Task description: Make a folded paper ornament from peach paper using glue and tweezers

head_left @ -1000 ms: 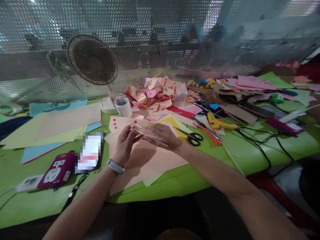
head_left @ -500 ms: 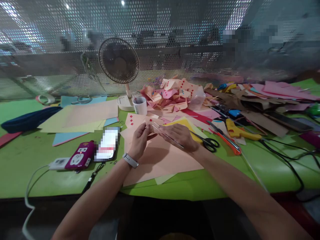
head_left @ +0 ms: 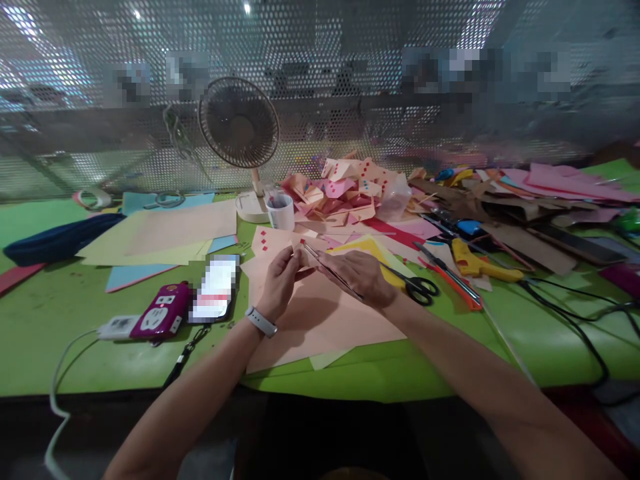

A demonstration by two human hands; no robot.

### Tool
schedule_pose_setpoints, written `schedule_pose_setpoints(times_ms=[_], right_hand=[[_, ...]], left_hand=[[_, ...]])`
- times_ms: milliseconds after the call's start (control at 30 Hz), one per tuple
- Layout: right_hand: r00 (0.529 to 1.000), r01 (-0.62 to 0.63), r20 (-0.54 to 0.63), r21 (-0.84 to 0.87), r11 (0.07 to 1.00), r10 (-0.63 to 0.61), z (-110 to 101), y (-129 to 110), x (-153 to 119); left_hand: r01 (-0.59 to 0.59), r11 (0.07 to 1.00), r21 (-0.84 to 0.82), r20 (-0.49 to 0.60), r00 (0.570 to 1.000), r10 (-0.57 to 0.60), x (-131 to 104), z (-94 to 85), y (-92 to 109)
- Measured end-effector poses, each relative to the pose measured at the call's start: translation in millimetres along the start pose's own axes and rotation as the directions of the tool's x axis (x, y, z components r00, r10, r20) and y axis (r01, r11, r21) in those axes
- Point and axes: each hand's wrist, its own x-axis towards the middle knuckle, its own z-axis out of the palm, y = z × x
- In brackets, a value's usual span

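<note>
My left hand (head_left: pixel 278 279), with a pale watch band on its wrist, pinches a small folded peach paper piece (head_left: pixel 299 253) bearing a red mark. Thin metal tweezers (head_left: pixel 313 250) lie in my right hand (head_left: pixel 357 275), their tips touching the paper piece by the red mark and their back end showing below the palm. Beneath both hands spreads a large peach sheet (head_left: pixel 325 327). Another peach piece with red diamonds (head_left: pixel 265 241) is just beyond my left fingers. Black scissors (head_left: pixel 423 290) rest to the right of my right hand, partly over a yellow sheet (head_left: pixel 383 252).
Folded paper pieces (head_left: pixel 335 193) pile up behind the hands, beside a white cup (head_left: pixel 281 212) and a fan (head_left: pixel 239 123). A phone (head_left: pixel 216 288) and a purple power bank (head_left: pixel 163 310) lie left. Rightward are an orange cutter (head_left: pixel 453 277) and a yellow glue gun (head_left: pixel 483 261).
The tweezer tips have shifted slightly left and up to the red mark on the paper piece, as my right hand moved a little. My left hand has stayed nearly still.
</note>
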Motion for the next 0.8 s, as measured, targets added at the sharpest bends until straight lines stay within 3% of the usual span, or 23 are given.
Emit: schedule_pose_setpoints(times_ms=[233,400,800], right_hand=[[0.993,0.113,-0.013,-0.113,0.987,-0.115,1.1,-0.3,-1.8],[0.996,0.091,0.010,-0.145,0.985,-0.091,0.3,-3.8,-0.2],[1.000,-0.008,-0.026,-0.009,1.000,0.008,2.4,-3.8,-0.7]], left_hand=[[0.003,1.000,-0.007,0.008,1.000,-0.003,-0.2,-0.3,-1.6],[-0.001,1.000,0.002,0.008,1.000,0.001,0.2,-0.5,-2.9],[-0.002,1.000,0.027,0.021,1.000,0.001,-0.7,0.8,-1.8]])
